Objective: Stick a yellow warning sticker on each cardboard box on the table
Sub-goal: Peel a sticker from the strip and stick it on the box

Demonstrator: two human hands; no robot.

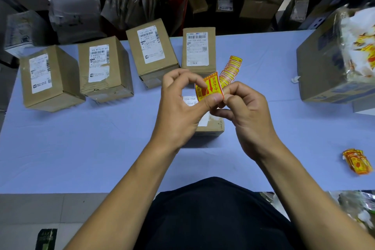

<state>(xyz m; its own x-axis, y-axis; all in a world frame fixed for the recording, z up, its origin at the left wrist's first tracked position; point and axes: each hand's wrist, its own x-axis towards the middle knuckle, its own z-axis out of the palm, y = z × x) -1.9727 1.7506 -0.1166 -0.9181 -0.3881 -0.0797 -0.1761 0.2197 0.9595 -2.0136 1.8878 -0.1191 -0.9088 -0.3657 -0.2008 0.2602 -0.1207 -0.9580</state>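
Both hands meeting above the table (81, 148): left hand (182, 107) pinching yellow warning sticker (209, 87) at its lower edge, right hand (247, 115) gripping the sticker strip (231, 71) trailing behind. Hovering over the nearest cardboard box (211, 128); four boxes (105, 69) standing in a row beyond.

Bare forearms (125, 184), black top (213, 215)

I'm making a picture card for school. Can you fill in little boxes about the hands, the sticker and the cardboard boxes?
Left hand: pinches the yellow sticker
Right hand: pinches the same sticker
Box under the hands: mostly hidden
Row of boxes: four, white labels, no yellow sticker visible
Sticker strip: lying on the blue table
Sticker pile: near the table's right edge
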